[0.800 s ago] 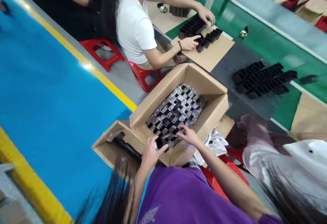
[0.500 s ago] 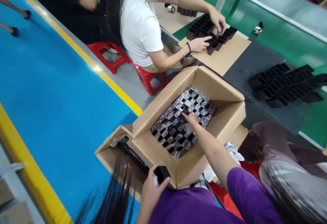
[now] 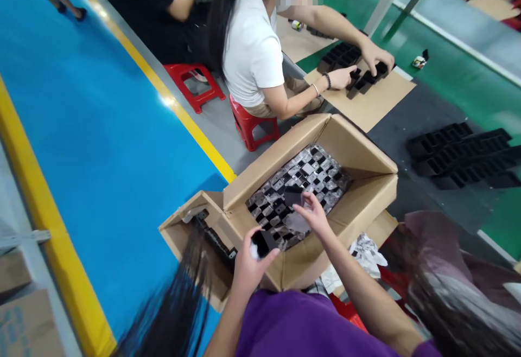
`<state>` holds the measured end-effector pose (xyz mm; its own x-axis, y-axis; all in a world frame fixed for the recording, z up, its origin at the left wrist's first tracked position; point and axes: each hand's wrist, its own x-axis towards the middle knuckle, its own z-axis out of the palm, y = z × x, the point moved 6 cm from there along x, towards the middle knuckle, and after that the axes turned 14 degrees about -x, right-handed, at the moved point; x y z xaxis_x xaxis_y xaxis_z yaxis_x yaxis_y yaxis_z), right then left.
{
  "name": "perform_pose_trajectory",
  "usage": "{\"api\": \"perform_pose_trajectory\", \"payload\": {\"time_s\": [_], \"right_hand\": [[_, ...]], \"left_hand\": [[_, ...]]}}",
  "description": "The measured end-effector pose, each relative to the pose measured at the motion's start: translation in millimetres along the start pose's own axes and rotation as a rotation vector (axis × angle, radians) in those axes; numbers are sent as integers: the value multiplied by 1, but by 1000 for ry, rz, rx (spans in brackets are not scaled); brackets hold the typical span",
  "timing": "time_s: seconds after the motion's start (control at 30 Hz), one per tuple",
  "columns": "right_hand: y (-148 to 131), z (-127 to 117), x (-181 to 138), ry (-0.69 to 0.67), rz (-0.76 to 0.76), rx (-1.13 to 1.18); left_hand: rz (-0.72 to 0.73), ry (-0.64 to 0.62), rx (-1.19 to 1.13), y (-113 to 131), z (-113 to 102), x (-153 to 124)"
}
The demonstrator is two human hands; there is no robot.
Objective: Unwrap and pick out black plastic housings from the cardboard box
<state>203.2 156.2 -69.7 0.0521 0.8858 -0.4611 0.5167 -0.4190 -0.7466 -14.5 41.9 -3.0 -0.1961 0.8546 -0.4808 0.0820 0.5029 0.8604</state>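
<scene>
My left hand (image 3: pixel 249 266) is closed around a small black open-topped box (image 3: pixel 264 242), with something whitish beside the palm. It is over the near edge of a large cardboard carton (image 3: pixel 254 183). Above the carton's contents, my right hand (image 3: pixel 315 217) pinches a second black box (image 3: pixel 293 196) between thumb and fingers. Rows of small black and silver-grey pieces (image 3: pixel 280 218), some in clear plastic wrap, fill the carton's bottom in a checkered pattern.
A smaller carton (image 3: pixel 183 254) with a long black part adjoins on the left. Across from me, a co-worker in a white shirt (image 3: pixel 252 48) handles black boxes on a cardboard sheet (image 3: pixel 362 110). More black boxes (image 3: pixel 459 153) stand on the dark table at right. Red stools (image 3: pixel 252 129) are nearby.
My right hand has lifted a black box from the carton's rows and drawn it back toward me. My left hand, still holding its box, has risen slightly toward the carton.
</scene>
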Motion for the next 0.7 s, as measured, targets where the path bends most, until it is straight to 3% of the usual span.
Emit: {"api": "perform_pose_trajectory", "payload": {"time_s": [0.17, 0.27, 0.5, 0.7], "right_hand": [[-62, -37, -92, 180, -580, 59], [-82, -52, -119, 316, -771, 28], [-109, -80, -154, 381, -972, -21], [-111, -98, -169, 440, -998, -41]], "left_hand": [[322, -52, -25, 87, 24, -3], [480, -79, -66, 120, 32, -15], [564, -134, -112, 151, 38, -33], [602, -215, -78, 180, 47, -47]]}}
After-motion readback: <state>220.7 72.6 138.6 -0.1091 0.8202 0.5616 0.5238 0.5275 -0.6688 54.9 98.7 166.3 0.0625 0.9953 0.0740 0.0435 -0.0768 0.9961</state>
